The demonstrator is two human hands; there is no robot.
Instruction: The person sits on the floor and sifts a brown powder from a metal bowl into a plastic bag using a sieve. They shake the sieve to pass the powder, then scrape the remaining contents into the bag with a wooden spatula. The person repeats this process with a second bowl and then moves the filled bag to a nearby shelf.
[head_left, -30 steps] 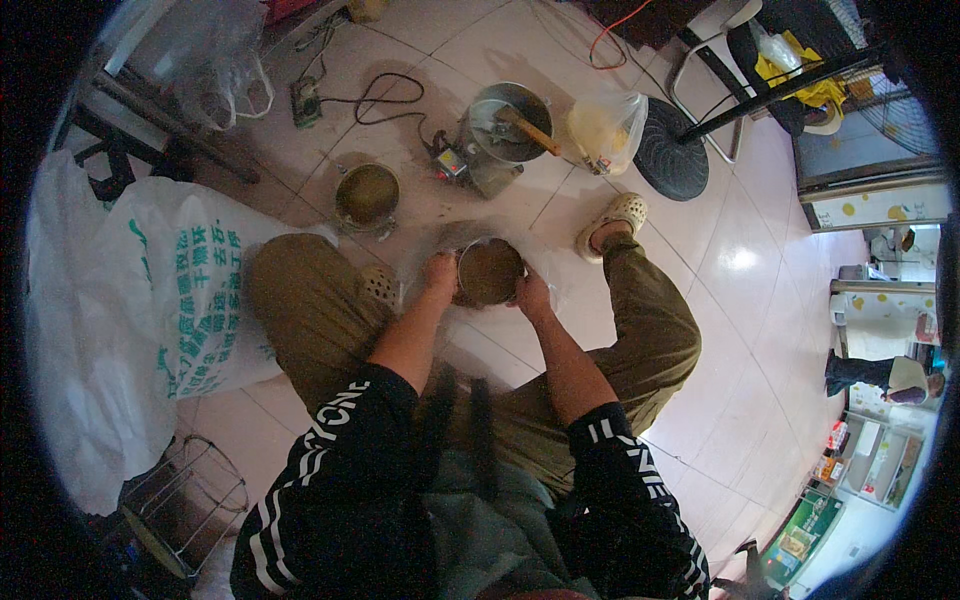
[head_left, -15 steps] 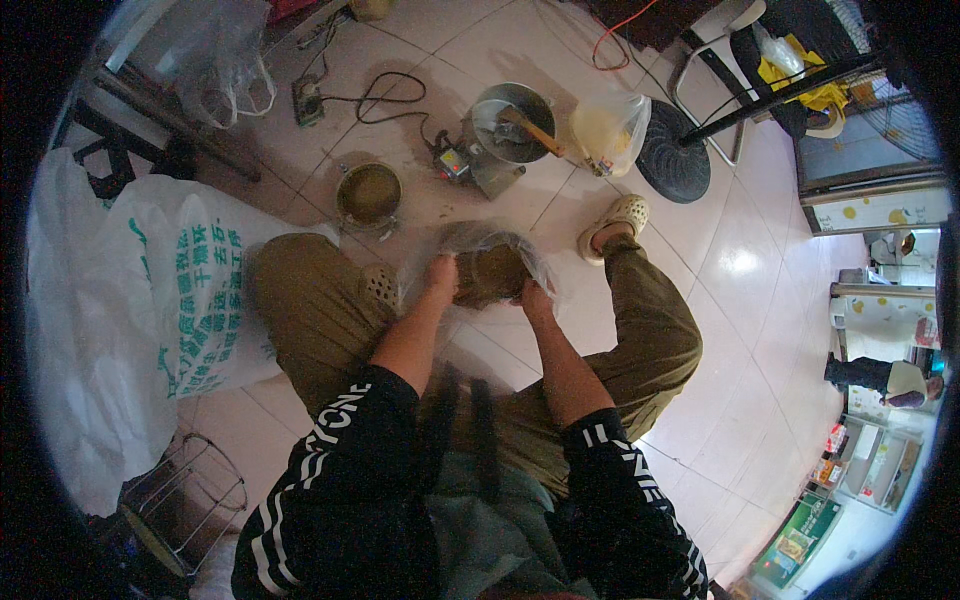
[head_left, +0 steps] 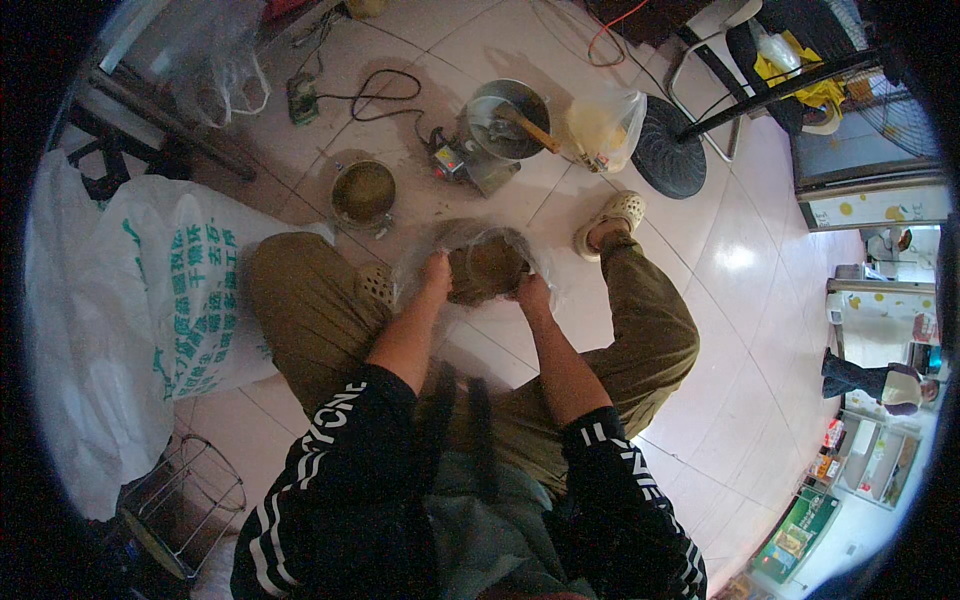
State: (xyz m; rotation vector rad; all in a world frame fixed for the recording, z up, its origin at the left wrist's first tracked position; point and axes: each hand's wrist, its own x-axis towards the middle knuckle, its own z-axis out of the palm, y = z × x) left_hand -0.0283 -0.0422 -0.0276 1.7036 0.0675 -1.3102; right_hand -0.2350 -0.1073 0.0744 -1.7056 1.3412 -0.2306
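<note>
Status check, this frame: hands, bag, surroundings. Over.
Left hand and right hand gripping opposite sides of clear plastic bag. Brown contents inside. Round pot on floor, ahead-left, apart from bag.

white sack (head_left: 150, 340): green printed characters (head_left: 196, 310) | black sleeves (head_left: 365, 490): white capital letters (head_left: 338, 415)

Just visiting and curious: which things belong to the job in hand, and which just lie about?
In use:
clear plastic bag with brown contents, in left hand and right hand
probably round metal bowl with brown filling

Probably lying about:
round black ribbed stand base
crumpled yellow sheeting
</note>
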